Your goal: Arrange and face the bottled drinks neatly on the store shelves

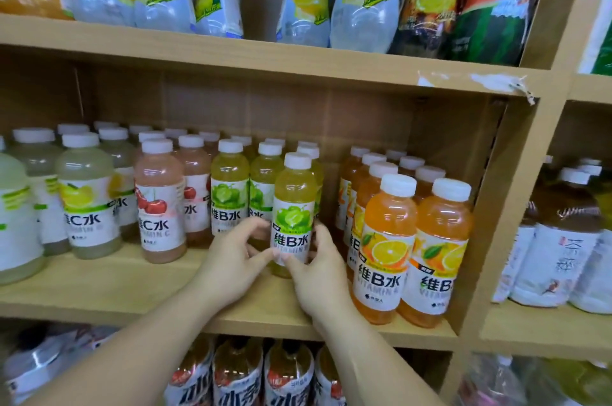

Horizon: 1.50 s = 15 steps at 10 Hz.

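While both hands pinch the green bottle, left hand and right hand at its label, it stands on the shelf left of the orange bottles; a hard twist could tip it into them.

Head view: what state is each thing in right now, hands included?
Lime bottle: upright, capped, label facing out, gripped low by both hands.
Left hand: fingers curled on the bottle's left side.
Right hand: fingers curled on its right side.
Orange bottles: upright, capped, front pair facing forward.
Cherry bottle: upright, capped.
Tape on the shelf edge: torn, peeling.
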Each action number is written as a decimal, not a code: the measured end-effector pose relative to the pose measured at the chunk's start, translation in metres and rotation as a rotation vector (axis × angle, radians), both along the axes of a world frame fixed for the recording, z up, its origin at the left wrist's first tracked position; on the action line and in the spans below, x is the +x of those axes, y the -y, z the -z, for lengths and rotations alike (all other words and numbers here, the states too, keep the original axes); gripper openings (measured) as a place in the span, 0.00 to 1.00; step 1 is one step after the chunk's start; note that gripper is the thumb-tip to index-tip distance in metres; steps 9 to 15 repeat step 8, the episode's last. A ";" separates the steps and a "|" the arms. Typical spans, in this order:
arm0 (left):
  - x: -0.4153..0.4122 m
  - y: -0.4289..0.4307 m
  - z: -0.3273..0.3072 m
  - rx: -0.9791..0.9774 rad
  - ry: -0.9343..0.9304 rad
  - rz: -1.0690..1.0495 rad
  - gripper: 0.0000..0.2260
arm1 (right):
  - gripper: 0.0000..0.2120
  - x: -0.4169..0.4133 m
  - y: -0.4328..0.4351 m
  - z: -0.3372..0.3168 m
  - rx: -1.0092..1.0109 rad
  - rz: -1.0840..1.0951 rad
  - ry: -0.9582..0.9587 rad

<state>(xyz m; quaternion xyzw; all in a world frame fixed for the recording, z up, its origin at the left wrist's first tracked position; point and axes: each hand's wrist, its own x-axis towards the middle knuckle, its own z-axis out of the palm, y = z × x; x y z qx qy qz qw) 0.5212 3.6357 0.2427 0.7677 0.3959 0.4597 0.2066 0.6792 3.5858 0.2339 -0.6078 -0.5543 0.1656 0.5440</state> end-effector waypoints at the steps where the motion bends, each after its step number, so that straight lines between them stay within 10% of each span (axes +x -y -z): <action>1: 0.004 -0.001 0.000 0.016 -0.033 0.003 0.15 | 0.28 0.000 0.001 -0.001 0.009 0.027 0.013; 15: -0.003 -0.013 0.004 -0.214 -0.030 -0.029 0.32 | 0.45 -0.011 0.018 -0.002 -0.084 0.158 -0.044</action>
